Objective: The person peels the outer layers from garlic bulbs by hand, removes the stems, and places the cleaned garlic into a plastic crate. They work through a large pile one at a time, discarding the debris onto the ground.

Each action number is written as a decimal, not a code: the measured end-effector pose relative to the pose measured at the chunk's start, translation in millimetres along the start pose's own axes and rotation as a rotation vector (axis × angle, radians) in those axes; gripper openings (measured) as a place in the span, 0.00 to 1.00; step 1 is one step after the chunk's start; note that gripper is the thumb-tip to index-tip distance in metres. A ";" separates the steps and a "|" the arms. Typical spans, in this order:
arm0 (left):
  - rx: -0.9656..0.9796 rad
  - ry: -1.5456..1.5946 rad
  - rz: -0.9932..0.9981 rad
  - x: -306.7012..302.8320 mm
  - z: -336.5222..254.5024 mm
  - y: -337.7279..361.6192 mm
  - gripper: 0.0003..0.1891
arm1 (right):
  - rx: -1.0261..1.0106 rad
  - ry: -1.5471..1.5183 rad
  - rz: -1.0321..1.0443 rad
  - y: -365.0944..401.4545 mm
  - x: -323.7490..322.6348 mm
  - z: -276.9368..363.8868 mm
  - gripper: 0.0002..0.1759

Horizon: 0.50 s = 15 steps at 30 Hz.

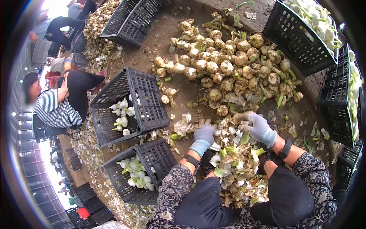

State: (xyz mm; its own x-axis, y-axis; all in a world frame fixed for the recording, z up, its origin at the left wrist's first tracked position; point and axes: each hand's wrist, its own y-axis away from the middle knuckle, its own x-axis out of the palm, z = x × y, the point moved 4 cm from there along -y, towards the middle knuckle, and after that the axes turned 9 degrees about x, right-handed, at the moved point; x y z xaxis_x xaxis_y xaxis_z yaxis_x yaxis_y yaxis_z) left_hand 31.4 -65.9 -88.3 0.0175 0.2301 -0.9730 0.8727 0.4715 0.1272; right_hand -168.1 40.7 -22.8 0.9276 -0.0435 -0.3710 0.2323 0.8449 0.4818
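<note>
I squat on bare earth with both hands in grey-blue gloves. My right hand [260, 128] is closed around a dirty, unpeeled bulb [241, 116] at the near edge of a big pile of earthy bulbs [228, 68]. My left hand [204, 135] lies with fingers stretched out on loose leaves and peelings, touching them but gripping nothing I can make out. Between my knees sits a heap of white-green trimmings [237, 170].
Two black crates to my left, a farther crate [146, 93] and a nearer crate [160, 158], hold a few cleaned white bulbs. Fuller crates stand at upper right [293, 42] and right [335, 99]. A person in a striped shirt [55, 108] crouches at the far left beside more trimmings.
</note>
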 end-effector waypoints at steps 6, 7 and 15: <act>-0.351 0.260 0.145 6.7 63.4 16.5 0.14 | -0.009 0.034 0.019 2.8 3.2 0.8 0.18; -0.349 0.253 0.150 -1.8 68.1 17.0 0.14 | -0.071 0.080 -0.004 2.3 3.2 2.2 0.18; -0.556 2.092 -0.119 -74.5 -25.5 -18.7 0.16 | 0.038 -0.723 0.193 -8.7 12.6 37.0 0.28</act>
State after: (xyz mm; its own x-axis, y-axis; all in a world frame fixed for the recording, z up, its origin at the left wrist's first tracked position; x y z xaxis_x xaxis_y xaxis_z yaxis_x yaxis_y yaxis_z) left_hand 1.3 -70.2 -13.3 -0.7638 0.3512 0.5415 0.6291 0.5930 0.5027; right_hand -147.6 13.0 -2.3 0.9108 -0.2470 0.3309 0.0436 0.8544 0.5178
